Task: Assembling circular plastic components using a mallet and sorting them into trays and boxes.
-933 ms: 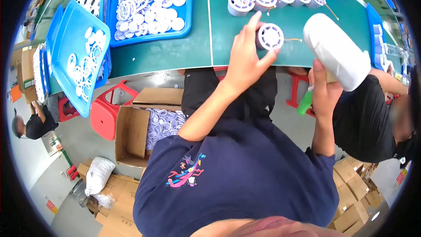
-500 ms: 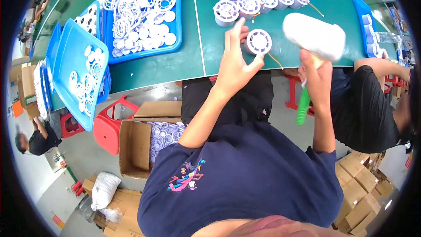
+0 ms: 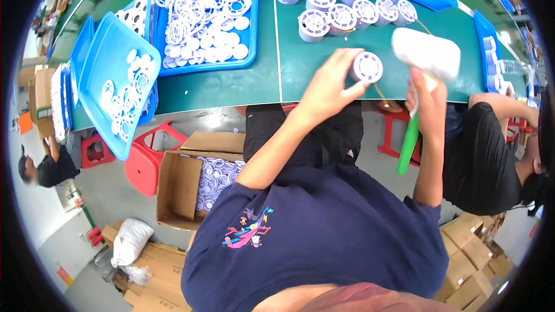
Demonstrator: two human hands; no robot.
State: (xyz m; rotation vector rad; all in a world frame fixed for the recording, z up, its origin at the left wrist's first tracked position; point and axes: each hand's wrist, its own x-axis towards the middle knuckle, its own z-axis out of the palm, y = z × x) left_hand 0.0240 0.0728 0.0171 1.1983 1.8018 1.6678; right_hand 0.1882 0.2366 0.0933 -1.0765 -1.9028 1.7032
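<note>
My left hand [image 3: 330, 88] wraps its fingers and thumb around the side of a white cylindrical housing [image 3: 368, 67] with a slotted round top. That housing stands by the table's near edge, and an orange wire trails from it. In my right hand [image 3: 428, 103] is a mallet [image 3: 426, 52] with a white head and a green grip. The mallet's head is raised to the right of the housing, apart from it. Several similar white housings [image 3: 341, 17] with thin wires stand in a cluster farther back.
A blue tray [image 3: 252, 40] of white rings and discs lies at the left, beside a tilted blue tray [image 3: 92, 75]. Another blue tray [image 3: 485, 34] is at the right edge. Below are a cardboard box [image 3: 176, 190] of white parts and a red stool [image 3: 141, 167]. A person sits at right.
My left hand's fingers, spread around the housing before, have closed against its side. The mallet stays raised in my right hand. The whole view has shifted slightly.
</note>
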